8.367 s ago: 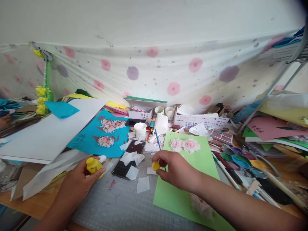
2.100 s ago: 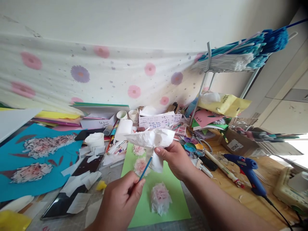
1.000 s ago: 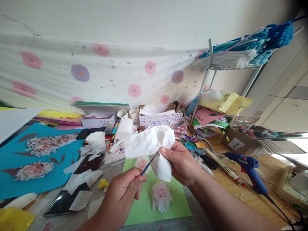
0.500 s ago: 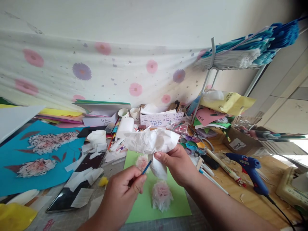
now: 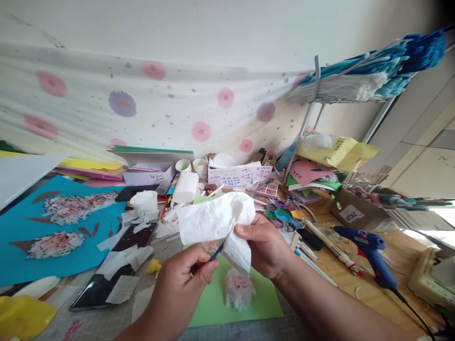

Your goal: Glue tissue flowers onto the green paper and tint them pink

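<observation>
My left hand is closed on a thin blue stick, whose far end meets the white paper. Pinched in my right hand is a crumpled sheet of white tissue paper, spread to the left and with a folded part hanging down. Below both hands lies a green sheet bearing a pale pink paper flower. Another pink flower on it is mostly hidden behind the white paper and my left hand.
At the left, a blue sheet carries shredded-paper shapes near a dark phone covered with paper scraps. A paper cup stands behind. A blue glue gun and a cardboard box are at the right.
The white paper has turned and unfolded toward the left, and its hanging part has shifted slightly right and down. It now covers more of the upper pink flower. Both hands keep their holds.
</observation>
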Available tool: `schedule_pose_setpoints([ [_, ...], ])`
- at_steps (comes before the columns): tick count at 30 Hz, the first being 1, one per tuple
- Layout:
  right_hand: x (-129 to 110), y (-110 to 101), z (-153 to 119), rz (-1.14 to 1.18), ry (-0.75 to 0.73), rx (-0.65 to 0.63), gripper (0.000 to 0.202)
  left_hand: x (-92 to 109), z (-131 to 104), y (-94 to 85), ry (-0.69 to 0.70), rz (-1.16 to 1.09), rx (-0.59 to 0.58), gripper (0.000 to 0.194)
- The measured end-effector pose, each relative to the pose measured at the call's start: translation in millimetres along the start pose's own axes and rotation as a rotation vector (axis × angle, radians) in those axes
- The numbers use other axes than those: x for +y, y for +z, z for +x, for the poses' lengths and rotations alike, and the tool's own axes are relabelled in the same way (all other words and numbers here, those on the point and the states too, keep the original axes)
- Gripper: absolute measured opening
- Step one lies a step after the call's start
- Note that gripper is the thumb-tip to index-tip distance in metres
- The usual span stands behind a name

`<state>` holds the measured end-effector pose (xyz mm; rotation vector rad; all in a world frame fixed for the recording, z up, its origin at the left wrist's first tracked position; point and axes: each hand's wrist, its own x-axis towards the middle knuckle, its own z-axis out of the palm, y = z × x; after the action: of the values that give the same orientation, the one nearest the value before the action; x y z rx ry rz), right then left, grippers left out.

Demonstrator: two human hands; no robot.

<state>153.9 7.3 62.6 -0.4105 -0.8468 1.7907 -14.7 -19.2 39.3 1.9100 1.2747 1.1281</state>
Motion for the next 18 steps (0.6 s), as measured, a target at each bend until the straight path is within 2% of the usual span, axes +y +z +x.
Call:
schedule_pose_setpoints([
  [3,-1.7,0.1,-0.3,0.027,0.040,-0.038,0.035,-3.1,1.9,-0.9,0.011,0.030,0.041,0.028],
  [7,-2.7,1.6,-1.6,0.013,0.064,-0.033,0.031,-8.6,5.1,-2.0,0.058,0.018,0.117,0.015],
  [18,-7.5,3.5,-3.5,-0.006,0.104,-0.066,0.024,-17.2,2.2,0.6,0.105,-0.052,0.117,0.014],
])
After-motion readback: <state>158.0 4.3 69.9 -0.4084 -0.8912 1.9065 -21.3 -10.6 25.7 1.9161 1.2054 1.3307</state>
